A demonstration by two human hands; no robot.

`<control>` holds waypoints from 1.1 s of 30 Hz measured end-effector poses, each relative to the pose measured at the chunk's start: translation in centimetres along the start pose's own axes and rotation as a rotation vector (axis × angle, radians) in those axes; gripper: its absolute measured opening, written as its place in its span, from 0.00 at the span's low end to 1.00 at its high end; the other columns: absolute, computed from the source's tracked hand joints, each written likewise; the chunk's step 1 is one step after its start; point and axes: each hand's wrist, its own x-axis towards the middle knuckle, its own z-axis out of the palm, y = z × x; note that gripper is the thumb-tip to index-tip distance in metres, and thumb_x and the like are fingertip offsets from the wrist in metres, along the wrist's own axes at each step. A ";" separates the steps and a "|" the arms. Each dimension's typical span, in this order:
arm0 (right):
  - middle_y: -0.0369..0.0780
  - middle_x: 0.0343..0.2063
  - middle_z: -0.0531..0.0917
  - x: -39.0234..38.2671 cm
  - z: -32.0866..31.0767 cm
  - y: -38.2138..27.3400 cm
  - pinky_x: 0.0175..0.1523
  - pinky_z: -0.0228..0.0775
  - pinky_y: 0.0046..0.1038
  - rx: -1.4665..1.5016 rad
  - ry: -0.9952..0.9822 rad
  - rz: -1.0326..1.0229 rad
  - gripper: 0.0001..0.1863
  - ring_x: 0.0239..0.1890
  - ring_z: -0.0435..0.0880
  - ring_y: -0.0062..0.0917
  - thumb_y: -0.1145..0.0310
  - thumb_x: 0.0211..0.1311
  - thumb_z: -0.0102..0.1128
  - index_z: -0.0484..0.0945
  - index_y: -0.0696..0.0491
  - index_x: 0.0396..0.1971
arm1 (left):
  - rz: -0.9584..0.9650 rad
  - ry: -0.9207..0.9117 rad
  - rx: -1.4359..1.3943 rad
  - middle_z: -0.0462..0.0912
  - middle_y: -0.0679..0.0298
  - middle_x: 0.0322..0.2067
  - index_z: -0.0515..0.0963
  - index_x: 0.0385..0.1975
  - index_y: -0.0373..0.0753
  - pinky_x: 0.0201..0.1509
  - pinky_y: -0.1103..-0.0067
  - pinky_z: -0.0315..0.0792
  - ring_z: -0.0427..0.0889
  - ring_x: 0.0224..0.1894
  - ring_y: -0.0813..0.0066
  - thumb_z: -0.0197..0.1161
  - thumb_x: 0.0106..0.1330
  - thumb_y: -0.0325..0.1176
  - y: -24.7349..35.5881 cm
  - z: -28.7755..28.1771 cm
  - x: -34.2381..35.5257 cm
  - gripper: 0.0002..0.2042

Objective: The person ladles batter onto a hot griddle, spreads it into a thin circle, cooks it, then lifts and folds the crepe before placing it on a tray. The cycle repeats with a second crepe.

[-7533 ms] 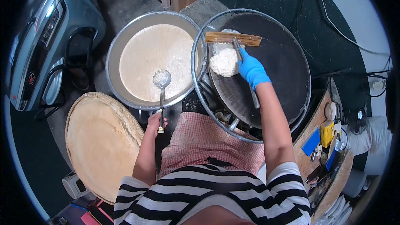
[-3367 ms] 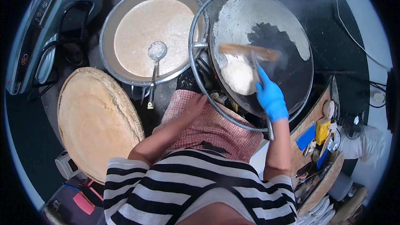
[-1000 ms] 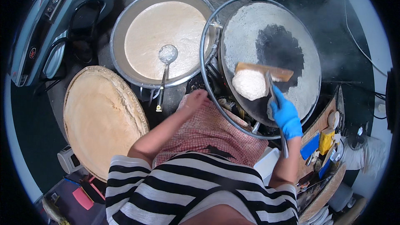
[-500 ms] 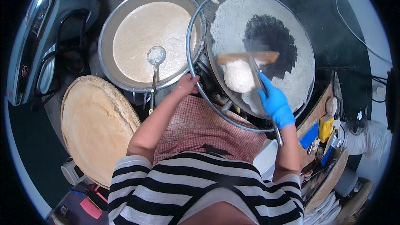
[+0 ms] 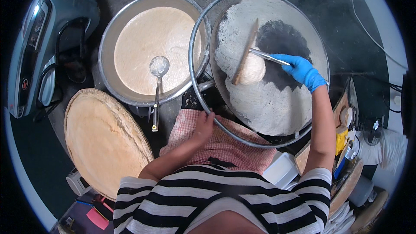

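My right hand (image 5: 300, 70), in a blue glove, is closed round the metal handle of a wooden-bladed batter spreader (image 5: 245, 56). The blade stands on edge over the round griddle (image 5: 277, 123), with a pale lump of batter (image 5: 252, 69) against its right side. Pale batter coats most of the griddle, around a dark bare patch (image 5: 281, 39). Bare, my left hand (image 5: 204, 125) grips the near left part of a large metal ring (image 5: 196, 82) that runs round the griddle. On the left stands a wide metal pot (image 5: 108, 80) of batter, a ladle (image 5: 159, 76) lying in it.
A large stack of pale round flatbreads (image 5: 104, 134) lies at the left, below the pot. A grey-blue machine or vehicle front (image 5: 47, 56) stands far left. Beside my right arm are a white tub (image 5: 277, 169), a yellow container (image 5: 340, 138) and cluttered boards.
The spreader has turned from crosswise to nearly lengthwise, and the batter lump now sits right of its blade. My right hand has moved up and right. My left hand is lower on the ring.
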 end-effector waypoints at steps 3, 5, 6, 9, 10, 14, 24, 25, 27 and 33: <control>0.39 0.44 0.80 -1.4 -2.4 -0.1 0.52 0.65 0.23 0.039 -0.008 0.061 0.20 0.43 0.77 0.22 0.77 0.57 0.51 0.73 0.47 0.51 | -0.165 -0.102 -0.278 0.77 0.53 0.34 0.65 0.47 0.33 0.38 0.71 0.76 0.78 0.31 0.65 0.49 0.67 0.33 1.3 -2.0 3.1 0.13; 0.39 0.44 0.80 -1.6 -3.3 -1.2 0.52 0.65 0.23 -0.017 -0.009 0.251 0.21 0.43 0.77 0.21 0.78 0.57 0.51 0.73 0.47 0.51 | -0.210 -0.150 -0.253 0.78 0.55 0.31 0.65 0.46 0.35 0.35 0.69 0.77 0.79 0.29 0.65 0.48 0.67 0.32 2.8 -3.6 5.9 0.11; 0.39 0.44 0.80 -1.4 -3.4 -1.9 0.52 0.66 0.25 -0.010 0.006 0.350 0.19 0.44 0.78 0.24 0.75 0.59 0.50 0.72 0.48 0.51 | -0.231 -0.156 -0.191 0.79 0.56 0.30 0.66 0.45 0.36 0.35 0.71 0.77 0.79 0.29 0.66 0.48 0.67 0.32 3.8 -4.4 7.1 0.11; 0.42 0.44 0.79 -0.1 -2.1 -4.0 0.51 0.67 0.28 -0.063 0.158 0.263 0.18 0.45 0.78 0.32 0.70 0.60 0.49 0.72 0.46 0.51 | -0.216 -0.173 0.061 0.79 0.61 0.27 0.70 0.40 0.37 0.33 0.78 0.75 0.80 0.28 0.71 0.47 0.68 0.35 7.1 -5.9 10.6 0.09; 0.46 0.43 0.78 0.1 -1.0 -4.5 0.49 0.68 0.32 -0.125 0.264 0.196 0.17 0.45 0.77 0.40 0.65 0.61 0.48 0.72 0.44 0.51 | -0.133 -0.151 0.079 0.80 0.62 0.28 0.71 0.37 0.37 0.32 0.81 0.74 0.80 0.28 0.73 0.46 0.68 0.36 7.9 -5.8 11.4 0.10; 0.47 0.38 0.78 -1.6 0.9 -4.7 0.45 0.69 0.36 -0.212 0.289 0.226 0.19 0.39 0.77 0.44 0.64 0.60 0.50 0.70 0.37 0.52 | 0.002 0.098 0.123 0.76 0.66 0.34 0.68 0.49 0.40 0.35 0.81 0.73 0.77 0.31 0.78 0.52 0.65 0.44 8.2 -6.2 11.0 0.18; 0.47 0.40 0.78 -2.8 2.3 -2.8 0.46 0.69 0.36 -0.221 0.420 0.268 0.18 0.41 0.77 0.43 0.64 0.60 0.49 0.70 0.37 0.52 | -0.129 -0.027 -0.172 0.78 0.62 0.35 0.69 0.38 0.42 0.37 0.77 0.73 0.79 0.34 0.72 0.49 0.66 0.46 3.3 -4.2 7.2 0.14; 0.47 0.40 0.78 -3.0 2.6 -2.8 0.46 0.69 0.36 -0.182 0.424 0.180 0.18 0.41 0.77 0.43 0.64 0.60 0.49 0.70 0.37 0.52 | -0.116 -0.047 -0.173 0.78 0.62 0.35 0.69 0.38 0.42 0.37 0.77 0.73 0.79 0.34 0.72 0.49 0.66 0.46 3.1 -4.2 7.0 0.14; 0.48 0.40 0.78 -4.2 2.8 -2.8 0.46 0.69 0.37 -0.242 0.403 0.297 0.19 0.41 0.77 0.43 0.64 0.60 0.48 0.70 0.37 0.52 | -0.085 -0.062 -0.171 0.76 0.64 0.31 0.70 0.36 0.40 0.34 0.80 0.71 0.75 0.31 0.76 0.48 0.67 0.45 2.2 -4.6 5.4 0.14; 0.49 0.39 0.78 -4.8 2.4 -2.5 0.45 0.69 0.37 -0.259 0.400 0.364 0.20 0.41 0.77 0.44 0.65 0.60 0.47 0.69 0.36 0.53 | -0.102 0.013 -0.026 0.73 0.66 0.25 0.72 0.35 0.37 0.29 0.81 0.68 0.71 0.28 0.79 0.49 0.67 0.43 -1.3 -1.2 0.3 0.14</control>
